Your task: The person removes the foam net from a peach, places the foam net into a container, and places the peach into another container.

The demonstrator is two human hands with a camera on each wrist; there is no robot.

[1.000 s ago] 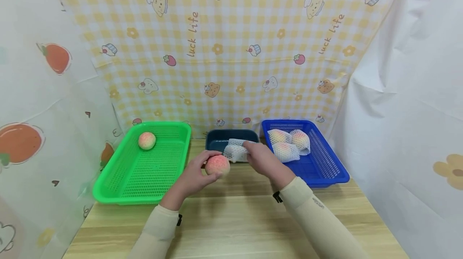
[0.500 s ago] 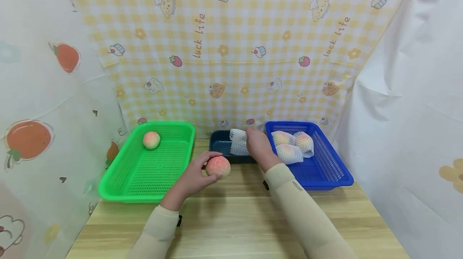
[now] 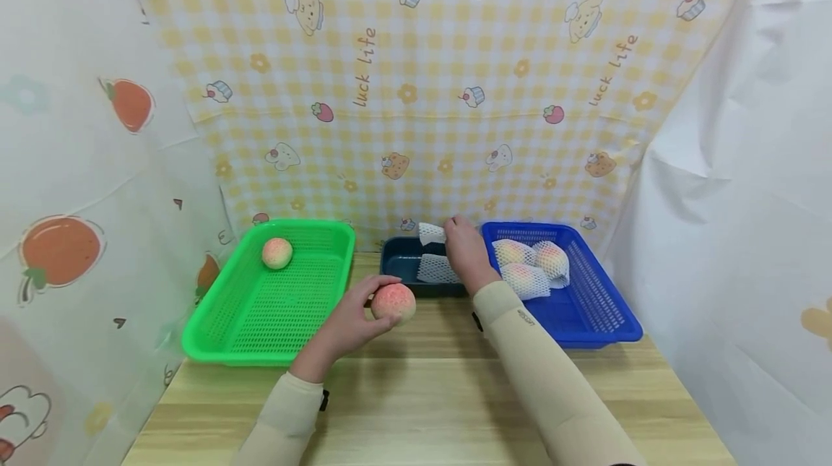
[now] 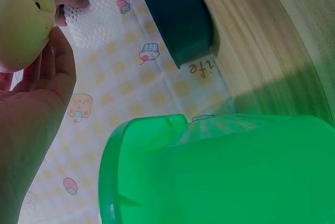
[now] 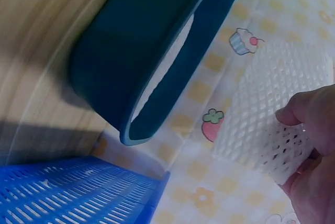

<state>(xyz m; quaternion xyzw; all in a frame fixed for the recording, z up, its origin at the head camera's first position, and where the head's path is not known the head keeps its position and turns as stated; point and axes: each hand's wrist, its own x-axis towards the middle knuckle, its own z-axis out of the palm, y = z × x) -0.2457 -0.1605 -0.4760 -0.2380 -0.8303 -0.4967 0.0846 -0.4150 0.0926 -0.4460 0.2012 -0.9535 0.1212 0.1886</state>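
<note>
My left hand (image 3: pixel 354 318) grips a pink and cream peach (image 3: pixel 393 303), fingers on its far side and thumb below; the left wrist view shows its pale side with a small dark hole. Above the dark teal tray (image 3: pixel 401 248), my right hand (image 3: pixel 465 249) pinches a white foam fruit net (image 5: pixel 267 114) between thumb and fingers. The net hangs flattened, its mesh plain in the right wrist view. Another foam net (image 3: pixel 437 269) lies in the tray. Part of the tray is hidden behind my right hand.
At left, a green basket (image 3: pixel 347 264) holds one bare peach (image 3: pixel 276 253). At right stands a blue basket (image 3: pixel 601 292) with several net-wrapped peaches (image 3: pixel 525 280). All rest on a wooden table (image 3: pixel 416 401) before a checked cloth (image 3: pixel 416 126).
My right hand has lifted a foam net up out of the teal tray, leaving another inside. My left hand keeps its hold on the peach. The head view has shifted slightly.
</note>
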